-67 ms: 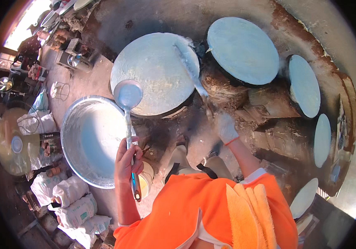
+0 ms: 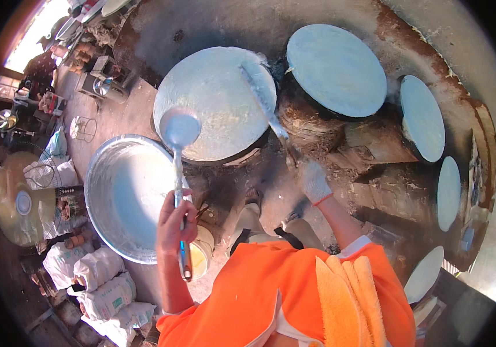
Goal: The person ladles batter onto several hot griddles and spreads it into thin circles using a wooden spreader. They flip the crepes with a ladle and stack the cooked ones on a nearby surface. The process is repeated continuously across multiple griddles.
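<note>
My left hand (image 2: 174,225) is closed round the long handle of a ladle (image 2: 181,128). The ladle's bowl hangs over the near left edge of a large round griddle (image 2: 219,104) coated in pale batter. My right hand (image 2: 315,180), in a white glove, grips the end of a long spreading blade (image 2: 259,101), smeared white, that lies across the griddle's right part. Left of the griddle, below the ladle, stands a wide metal basin (image 2: 93,222) holding white batter (image 2: 135,196).
More round griddles with pale sheets curve away to the right: a large one (image 2: 337,69), then smaller-looking ones (image 2: 422,118). A small bucket (image 2: 200,257) stands beside the basin. White sacks (image 2: 100,266) and a floor fan (image 2: 23,199) are at the left.
The ladle's bowl has shifted slightly up and right, while my left hand has moved a little left. My right hand and the spreading blade have barely moved.
</note>
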Action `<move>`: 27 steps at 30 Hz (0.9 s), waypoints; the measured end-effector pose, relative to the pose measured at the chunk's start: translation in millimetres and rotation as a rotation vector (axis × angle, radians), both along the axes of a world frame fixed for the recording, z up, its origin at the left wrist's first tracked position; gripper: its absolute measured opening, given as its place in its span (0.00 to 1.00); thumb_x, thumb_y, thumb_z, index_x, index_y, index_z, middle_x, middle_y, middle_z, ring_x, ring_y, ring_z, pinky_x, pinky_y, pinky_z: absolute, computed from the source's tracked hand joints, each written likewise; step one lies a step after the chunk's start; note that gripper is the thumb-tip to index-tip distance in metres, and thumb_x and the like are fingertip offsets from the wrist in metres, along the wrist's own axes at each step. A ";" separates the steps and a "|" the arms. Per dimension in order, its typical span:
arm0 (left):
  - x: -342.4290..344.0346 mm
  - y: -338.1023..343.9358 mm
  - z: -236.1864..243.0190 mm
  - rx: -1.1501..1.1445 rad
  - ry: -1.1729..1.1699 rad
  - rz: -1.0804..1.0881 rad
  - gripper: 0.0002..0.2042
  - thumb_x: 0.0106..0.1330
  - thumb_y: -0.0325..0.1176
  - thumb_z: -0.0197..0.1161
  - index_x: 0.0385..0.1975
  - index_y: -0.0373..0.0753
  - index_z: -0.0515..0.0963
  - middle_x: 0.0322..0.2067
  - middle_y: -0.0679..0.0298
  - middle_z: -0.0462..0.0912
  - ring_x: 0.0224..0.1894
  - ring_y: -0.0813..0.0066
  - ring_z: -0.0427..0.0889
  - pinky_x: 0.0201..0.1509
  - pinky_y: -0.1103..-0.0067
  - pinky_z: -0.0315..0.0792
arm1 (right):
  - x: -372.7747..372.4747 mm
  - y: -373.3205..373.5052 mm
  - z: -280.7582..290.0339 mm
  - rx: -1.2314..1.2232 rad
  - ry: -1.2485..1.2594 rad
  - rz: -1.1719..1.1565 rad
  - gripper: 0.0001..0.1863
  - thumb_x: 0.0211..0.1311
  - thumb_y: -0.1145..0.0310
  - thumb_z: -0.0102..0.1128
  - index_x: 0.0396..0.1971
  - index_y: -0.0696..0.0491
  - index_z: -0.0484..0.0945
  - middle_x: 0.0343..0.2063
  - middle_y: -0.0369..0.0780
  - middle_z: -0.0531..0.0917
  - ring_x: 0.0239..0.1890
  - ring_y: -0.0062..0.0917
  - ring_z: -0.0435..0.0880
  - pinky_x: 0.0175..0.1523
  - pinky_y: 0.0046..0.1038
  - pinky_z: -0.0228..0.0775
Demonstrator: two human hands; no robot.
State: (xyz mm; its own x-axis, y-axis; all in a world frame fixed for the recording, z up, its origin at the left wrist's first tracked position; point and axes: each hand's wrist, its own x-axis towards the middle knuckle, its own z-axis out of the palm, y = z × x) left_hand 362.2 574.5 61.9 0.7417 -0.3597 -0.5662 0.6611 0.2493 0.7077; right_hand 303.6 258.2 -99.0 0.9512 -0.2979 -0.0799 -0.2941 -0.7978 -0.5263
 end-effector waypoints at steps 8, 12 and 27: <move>-22.9 -52.6 4.4 -0.310 -0.148 0.003 0.15 0.68 0.28 0.37 0.53 0.32 0.58 0.20 0.66 0.64 0.06 0.89 0.55 0.06 0.90 0.52 | -82.7 -6.4 57.2 0.859 -0.235 -0.138 0.10 0.58 0.64 0.51 0.32 0.55 0.74 0.19 0.33 0.73 0.21 0.15 0.68 0.26 0.19 0.63; -45.3 -94.0 -24.2 0.050 -0.152 -0.282 0.13 0.67 0.33 0.46 0.49 0.38 0.63 0.29 0.61 0.76 0.06 0.92 0.53 0.05 0.91 0.49 | -110.8 24.0 106.1 -0.014 -0.590 -0.043 0.11 0.55 0.62 0.51 0.32 0.54 0.74 0.25 0.45 0.76 0.27 0.38 0.75 0.33 0.34 0.68; -216.4 -331.3 -10.7 -0.954 0.390 -1.251 0.22 0.68 0.31 0.43 0.58 0.30 0.50 0.29 0.54 0.72 0.05 0.87 0.59 0.08 0.88 0.62 | -518.1 -26.0 46.8 0.359 -0.503 -1.644 0.23 0.56 0.51 0.50 0.46 0.51 0.69 0.29 0.39 0.76 0.26 0.25 0.75 0.27 0.27 0.69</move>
